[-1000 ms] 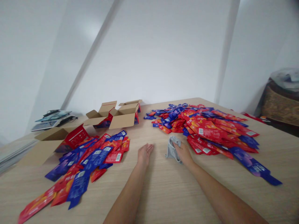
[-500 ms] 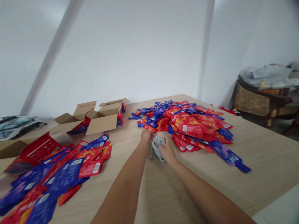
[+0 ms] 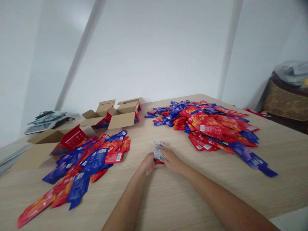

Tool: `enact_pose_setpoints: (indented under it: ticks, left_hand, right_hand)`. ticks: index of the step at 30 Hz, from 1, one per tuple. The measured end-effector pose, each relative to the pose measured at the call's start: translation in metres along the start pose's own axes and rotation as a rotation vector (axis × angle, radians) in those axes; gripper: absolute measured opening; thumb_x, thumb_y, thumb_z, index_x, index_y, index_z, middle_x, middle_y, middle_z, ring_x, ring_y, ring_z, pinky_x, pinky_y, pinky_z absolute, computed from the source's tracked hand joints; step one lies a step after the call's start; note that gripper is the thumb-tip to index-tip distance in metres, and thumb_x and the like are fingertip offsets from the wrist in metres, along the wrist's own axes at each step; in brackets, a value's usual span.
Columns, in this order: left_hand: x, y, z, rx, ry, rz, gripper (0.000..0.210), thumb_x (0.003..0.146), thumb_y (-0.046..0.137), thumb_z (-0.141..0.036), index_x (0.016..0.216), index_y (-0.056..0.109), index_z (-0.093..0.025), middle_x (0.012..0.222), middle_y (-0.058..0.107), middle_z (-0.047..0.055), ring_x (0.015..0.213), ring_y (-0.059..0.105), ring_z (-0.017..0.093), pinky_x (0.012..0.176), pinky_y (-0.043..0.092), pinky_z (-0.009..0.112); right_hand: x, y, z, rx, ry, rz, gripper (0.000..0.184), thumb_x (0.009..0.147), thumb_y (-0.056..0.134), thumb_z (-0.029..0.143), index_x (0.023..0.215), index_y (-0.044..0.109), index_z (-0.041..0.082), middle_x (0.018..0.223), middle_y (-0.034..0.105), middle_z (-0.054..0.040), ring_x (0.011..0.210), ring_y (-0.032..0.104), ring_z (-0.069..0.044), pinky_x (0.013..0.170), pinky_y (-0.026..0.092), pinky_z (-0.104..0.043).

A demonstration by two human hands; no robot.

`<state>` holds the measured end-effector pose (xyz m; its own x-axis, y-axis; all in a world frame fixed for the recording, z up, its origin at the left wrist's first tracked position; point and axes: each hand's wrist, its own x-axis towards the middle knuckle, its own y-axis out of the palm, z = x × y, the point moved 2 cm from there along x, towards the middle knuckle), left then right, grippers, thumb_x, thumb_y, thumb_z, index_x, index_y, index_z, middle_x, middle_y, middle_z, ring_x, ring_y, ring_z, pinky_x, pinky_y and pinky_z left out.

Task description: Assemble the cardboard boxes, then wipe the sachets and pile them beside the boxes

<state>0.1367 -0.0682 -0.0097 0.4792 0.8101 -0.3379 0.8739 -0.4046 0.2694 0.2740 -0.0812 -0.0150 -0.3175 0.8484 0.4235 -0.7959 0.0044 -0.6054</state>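
Observation:
A grey cloth (image 3: 158, 150) is bunched under the fingers of my right hand (image 3: 172, 159), which presses it against a red packet (image 3: 159, 160). Only a small part of that packet shows beneath the cloth. My left hand (image 3: 147, 164) grips the packet from the left side, its fingers curled underneath. Both hands meet at the middle of the wooden table (image 3: 166, 205). To their right lies a large heap of red and blue packets (image 3: 211, 125). On the left is a second, looser pile of red and blue packets (image 3: 93, 157).
Open cardboard boxes (image 3: 124, 118) stand at the back left, and another open box (image 3: 43, 147) is nearer on the left. Flat glossy items (image 3: 48, 122) are stacked behind it. A white wall runs behind the table; an upholstered chair (image 3: 284, 99) stands at the far right.
My left hand has come back from the edge of the right heap with a red packet. The cloth in my right hand now lies against that packet. The view has swung left.

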Motion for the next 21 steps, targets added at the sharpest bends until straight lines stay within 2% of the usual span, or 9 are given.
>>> enact_pose_setpoints:
  ticks: [2, 5, 9, 12, 13, 15, 18, 21]
  left_hand:
    - [-0.007, -0.003, -0.001, 0.022, -0.022, 0.064, 0.024, 0.072, 0.052, -0.014, 0.092, 0.063, -0.007, 0.083, 0.07, 0.013, 0.071, 0.067, 0.019, 0.065, 0.055, 0.031]
    - [-0.009, -0.005, -0.004, 0.024, -0.065, 0.128, 0.027, 0.07, 0.053, -0.013, 0.093, 0.063, -0.004, 0.083, 0.071, 0.015, 0.076, 0.068, 0.023, 0.069, 0.055, 0.032]
    - [-0.005, -0.007, -0.001, 0.01, -0.045, 0.055, 0.027, 0.072, 0.055, -0.016, 0.096, 0.062, -0.005, 0.084, 0.071, 0.016, 0.077, 0.068, 0.024, 0.068, 0.055, 0.034]
    - [-0.002, -0.008, 0.002, 0.029, -0.035, -0.005, 0.024, 0.07, 0.059, -0.013, 0.094, 0.059, -0.007, 0.083, 0.07, 0.014, 0.072, 0.068, 0.024, 0.065, 0.056, 0.035]
    - [-0.001, -0.008, 0.002, 0.03, -0.035, -0.017, 0.025, 0.068, 0.06, -0.01, 0.093, 0.059, -0.007, 0.081, 0.07, 0.014, 0.071, 0.068, 0.024, 0.064, 0.056, 0.035]
    - [-0.001, -0.007, 0.003, 0.019, -0.029, -0.014, 0.029, 0.065, 0.062, -0.006, 0.094, 0.058, -0.008, 0.081, 0.07, 0.012, 0.07, 0.068, 0.023, 0.064, 0.056, 0.035]
    - [0.0, -0.005, 0.003, -0.023, 0.023, -0.017, 0.034, 0.063, 0.061, -0.002, 0.096, 0.058, -0.009, 0.084, 0.07, 0.012, 0.07, 0.068, 0.021, 0.064, 0.056, 0.033]
    - [0.004, -0.003, 0.006, -0.074, 0.089, -0.135, 0.031, 0.061, 0.056, 0.001, 0.09, 0.061, -0.008, 0.076, 0.07, 0.01, 0.062, 0.065, 0.017, 0.061, 0.054, 0.03]
  right_hand:
    - [0.003, 0.005, -0.006, -0.122, 0.061, 0.054, 0.056, 0.071, 0.044, 0.003, 0.126, 0.052, 0.015, 0.132, 0.051, -0.0087, 0.125, 0.042, -0.02, 0.108, 0.029, -0.036]
    - [0.006, -0.01, -0.029, -0.306, 0.192, 0.034, 0.058, 0.07, 0.041, 0.0, 0.125, 0.053, 0.014, 0.133, 0.05, -0.0089, 0.128, 0.038, -0.021, 0.109, 0.026, -0.038]
    - [0.003, -0.036, -0.057, -0.363, 0.293, -0.136, 0.057, 0.068, 0.039, -0.001, 0.121, 0.056, 0.011, 0.127, 0.056, -0.0118, 0.124, 0.042, -0.021, 0.107, 0.028, -0.036]
    - [0.001, -0.035, -0.06, -0.242, 0.263, -0.273, 0.059, 0.068, 0.038, 0.002, 0.125, 0.052, 0.013, 0.127, 0.056, -0.0098, 0.122, 0.044, -0.02, 0.106, 0.031, -0.038]
    - [0.001, -0.03, -0.056, -0.197, 0.22, -0.265, 0.061, 0.068, 0.039, 0.003, 0.127, 0.05, 0.014, 0.129, 0.054, -0.0088, 0.123, 0.043, -0.019, 0.106, 0.031, -0.038]
    - [0.003, -0.016, -0.046, -0.132, 0.116, -0.163, 0.063, 0.067, 0.04, 0.004, 0.127, 0.05, 0.016, 0.132, 0.052, -0.0074, 0.125, 0.041, -0.018, 0.107, 0.029, -0.039]
    - [0.005, 0.002, -0.028, -0.052, 0.022, -0.01, 0.061, 0.062, 0.041, 0.002, 0.119, 0.058, 0.017, 0.127, 0.056, -0.0077, 0.123, 0.043, -0.019, 0.108, 0.028, -0.039]
    - [0.003, 0.007, -0.015, 0.101, -0.004, 0.034, 0.06, 0.058, 0.04, 0.002, 0.11, 0.064, 0.019, 0.118, 0.061, -0.0076, 0.111, 0.051, -0.019, 0.101, 0.035, -0.038]
